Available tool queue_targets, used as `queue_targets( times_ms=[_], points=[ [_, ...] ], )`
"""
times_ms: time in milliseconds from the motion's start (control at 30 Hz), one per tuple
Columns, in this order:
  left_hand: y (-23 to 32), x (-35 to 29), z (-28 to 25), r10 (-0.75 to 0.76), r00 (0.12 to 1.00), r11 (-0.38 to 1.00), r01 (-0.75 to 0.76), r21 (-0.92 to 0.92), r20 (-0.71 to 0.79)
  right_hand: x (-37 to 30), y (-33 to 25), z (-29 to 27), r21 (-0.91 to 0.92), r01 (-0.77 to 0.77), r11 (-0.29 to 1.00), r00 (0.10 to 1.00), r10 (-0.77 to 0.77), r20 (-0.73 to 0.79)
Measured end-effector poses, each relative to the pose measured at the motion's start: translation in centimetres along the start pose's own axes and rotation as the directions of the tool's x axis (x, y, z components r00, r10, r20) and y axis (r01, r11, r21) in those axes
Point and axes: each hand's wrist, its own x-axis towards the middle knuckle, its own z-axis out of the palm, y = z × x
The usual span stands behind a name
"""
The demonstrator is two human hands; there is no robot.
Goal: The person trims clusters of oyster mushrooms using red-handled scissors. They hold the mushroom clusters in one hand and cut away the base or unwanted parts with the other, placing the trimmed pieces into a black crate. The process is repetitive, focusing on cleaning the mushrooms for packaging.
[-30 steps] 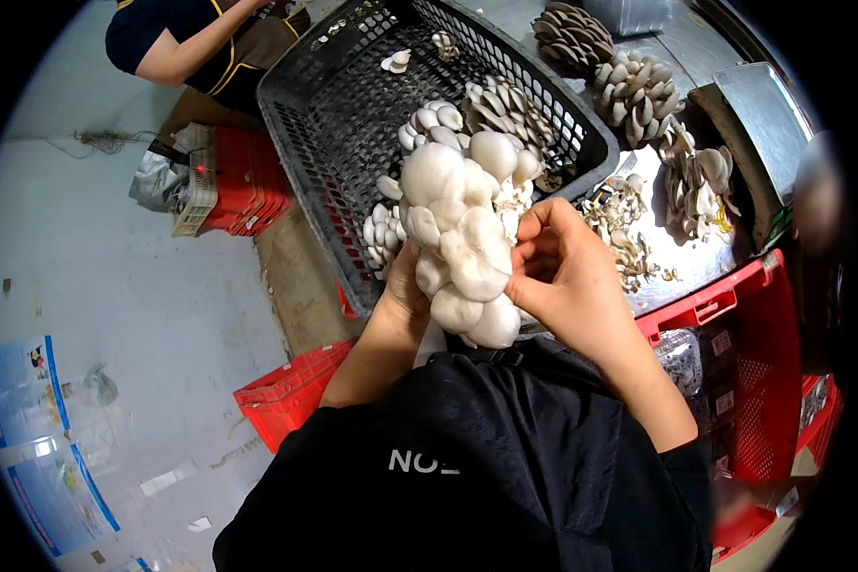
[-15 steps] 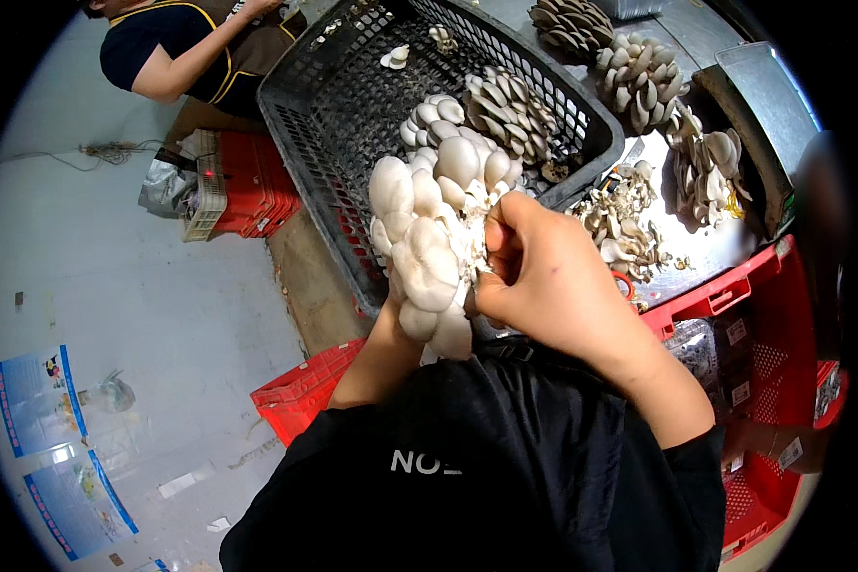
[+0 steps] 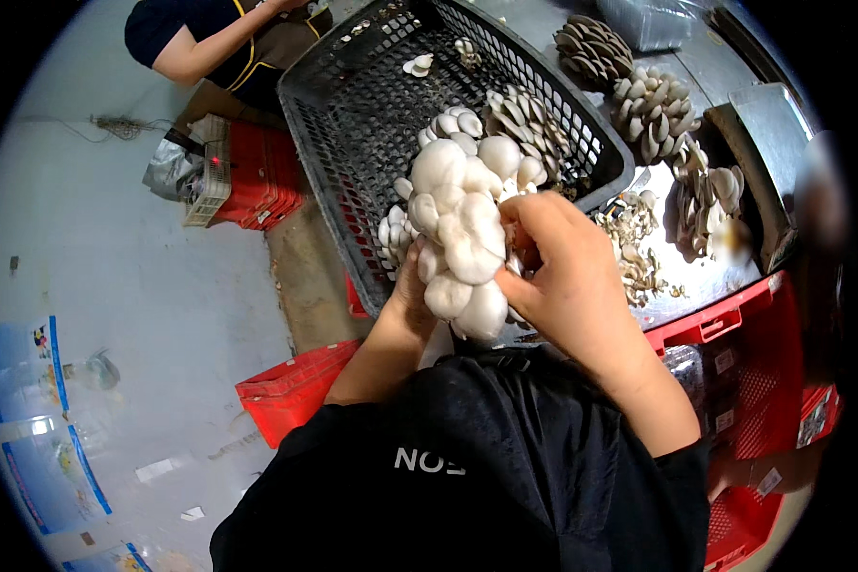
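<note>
A big cluster of pale oyster mushrooms (image 3: 467, 234) is held up in front of my body, over the near edge of the black crate. My left hand (image 3: 412, 289) supports it from the left and below, its fingers mostly hidden behind the caps. On the cluster's right side my right hand (image 3: 570, 253) is closed, thumb and curled fingers gripping its edge; the fingertips are partly hidden. Beyond the held cluster, more oyster mushrooms (image 3: 526, 124) lie in the black mesh crate (image 3: 329, 119), with a few small pieces at its far end.
Grey mushroom clusters (image 3: 654, 112) and a heap of trimmings (image 3: 631, 238) lie on the metal table (image 3: 682, 272) at right. A red crate (image 3: 772, 372) stands below it. Another red crate (image 3: 291, 386) is at lower left. A co-worker's arm (image 3: 221, 48) shows at the far left.
The cluster has turned in my hands, so its caps now face up and the pale stem side is hidden. My left hand shows more beside it. The whole view has shifted slightly.
</note>
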Motion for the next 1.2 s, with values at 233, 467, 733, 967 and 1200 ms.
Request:
queue_targets(
  times_ms=[233, 467, 733, 967, 1200],
  points=[
    [1.0, -2.4, -0.5, -0.195, 0.981, 0.858, 0.165, -0.486, -0.012, -0.9, 0.7, 0.0, -0.126, 0.022, 0.992, 1.000, -0.022, 0.000],
    [0.5, -2.0, 0.3, -0.150, 0.989, 0.829, 0.130, -0.544, 0.008, -1.6, 2.8, 1.8, 0.273, -0.139, 0.952, 0.970, 0.187, -0.157],
    [0.0, -0.3, 0.2, 0.104, 0.991, 0.899, -0.131, 0.417, 0.087, -1.2, 1.4, -0.3, 0.713, -0.432, 0.552, 0.874, 0.452, 0.179],
    [-0.6, 0.4, 0.1, -0.050, 0.993, 0.979, 0.070, -0.192, 0.111, -1.8, 0.7, -0.1, 0.340, -0.102, 0.935, 0.982, 0.150, -0.118],
    [0.9, -2.0, -0.3, -0.124, 0.990, 0.829, 0.138, -0.542, 0.062, -1.5, 1.4, 0.2, 0.359, -0.321, 0.876, 0.942, 0.335, 0.023]
  ],
)
